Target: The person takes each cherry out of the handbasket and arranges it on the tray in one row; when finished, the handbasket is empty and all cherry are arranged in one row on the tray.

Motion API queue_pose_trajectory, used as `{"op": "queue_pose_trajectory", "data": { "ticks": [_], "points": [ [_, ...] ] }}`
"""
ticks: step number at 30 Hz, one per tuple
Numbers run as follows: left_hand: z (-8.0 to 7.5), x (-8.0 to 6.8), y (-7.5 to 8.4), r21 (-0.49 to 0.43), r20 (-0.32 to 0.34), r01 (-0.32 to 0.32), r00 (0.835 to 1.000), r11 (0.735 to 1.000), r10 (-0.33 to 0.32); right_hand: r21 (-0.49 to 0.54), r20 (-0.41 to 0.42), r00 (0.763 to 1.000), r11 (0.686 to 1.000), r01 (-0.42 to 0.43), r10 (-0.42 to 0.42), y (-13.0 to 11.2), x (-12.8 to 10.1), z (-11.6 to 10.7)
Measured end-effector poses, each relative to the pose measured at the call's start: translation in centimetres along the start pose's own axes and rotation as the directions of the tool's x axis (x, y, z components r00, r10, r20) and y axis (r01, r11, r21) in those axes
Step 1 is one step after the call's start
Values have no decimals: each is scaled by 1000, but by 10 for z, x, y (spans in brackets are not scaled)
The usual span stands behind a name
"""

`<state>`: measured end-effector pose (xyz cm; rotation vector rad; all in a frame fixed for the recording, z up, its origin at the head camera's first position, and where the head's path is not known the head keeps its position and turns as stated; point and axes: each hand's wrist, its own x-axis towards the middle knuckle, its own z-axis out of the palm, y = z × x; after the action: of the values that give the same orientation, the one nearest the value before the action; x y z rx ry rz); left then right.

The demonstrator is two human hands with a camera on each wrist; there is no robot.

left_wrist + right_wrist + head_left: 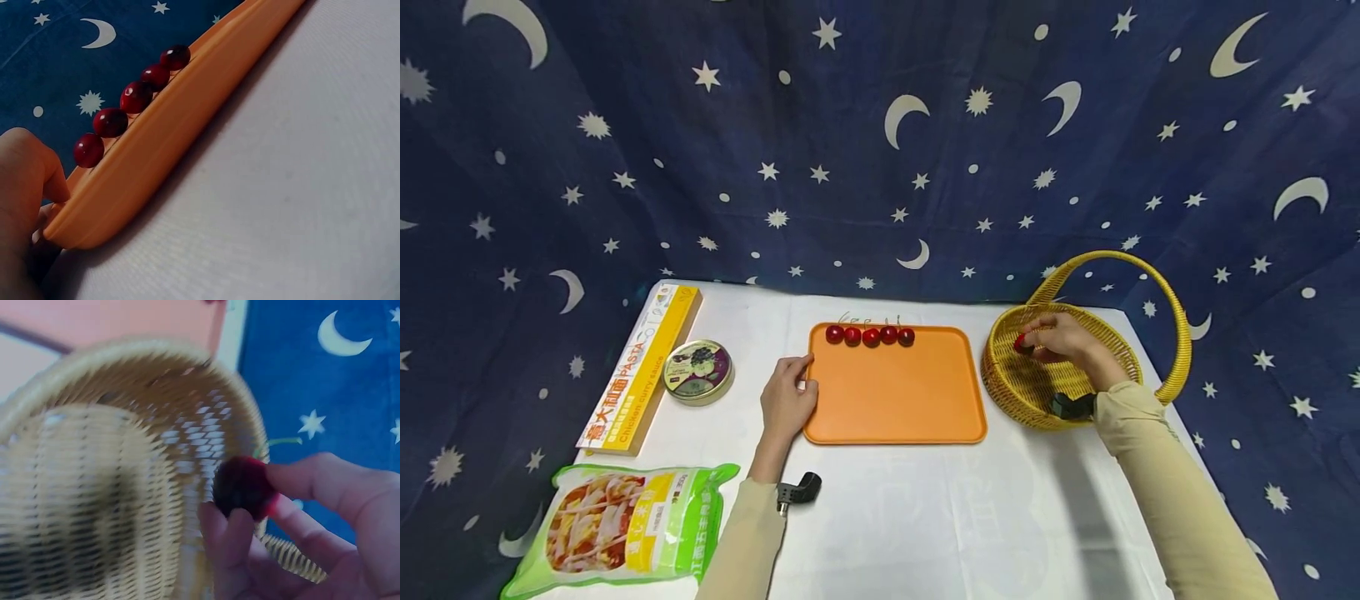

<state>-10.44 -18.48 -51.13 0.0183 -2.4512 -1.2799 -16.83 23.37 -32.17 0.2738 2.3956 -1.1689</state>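
Note:
An orange tray [895,392] lies on the white table with a row of several red cherries [870,336] along its far edge, also seen in the left wrist view as cherries [135,97] on the tray [144,169]. My left hand [787,398] rests against the tray's left edge, thumb [37,172] on the rim. My right hand [1060,342] is inside a yellow wicker basket [1037,392] and pinches one red cherry [242,486] between fingertips, above the basket [119,487] weave.
A yellow pasta box [640,371] and a round tin [698,371] lie at the left. A green food bag [625,525] sits at the near left corner. The basket's tall handle [1150,283] arches over the right side. A star-patterned blue cloth hangs behind.

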Motion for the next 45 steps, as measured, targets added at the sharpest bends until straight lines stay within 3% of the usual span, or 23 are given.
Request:
{"op": "queue_pose_trajectory", "data": {
  "ticks": [5, 12, 17, 21, 29, 37, 45],
  "points": [
    [-1, -1, -2, -8, -3, 7, 1000, 1000, -7, 76, -73, 994, 993, 89, -84, -18, 6, 13],
    [-1, -2, -2, -19, 6, 10, 1000, 1000, -10, 253, -91, 980, 948, 195, -177, -39, 21, 54],
    [-1, -1, 0, -21, -4, -3, 1000, 1000, 3, 230, -132, 969, 944, 235, -209, -46, 38, 88],
    [0, -3, 0, -14, -5, 4, 1000, 1000, -4, 171, -165, 971, 964, 203, -175, -42, 56, 110],
    [0, -2, -1, -1, 5, 5, 1000, 1000, -5, 257, -151, 984, 958, 127, -90, -27, 80, 139],
    [1, -4, -1, 5, -6, -12, 1000, 1000, 12, 235, -176, 983, 967, 94, -52, -22, 79, 147],
    [0, -3, 0, 1, -12, -3, 1000, 1000, 3, 248, -142, 989, 965, 80, -46, -21, 80, 149]
  ]
}}
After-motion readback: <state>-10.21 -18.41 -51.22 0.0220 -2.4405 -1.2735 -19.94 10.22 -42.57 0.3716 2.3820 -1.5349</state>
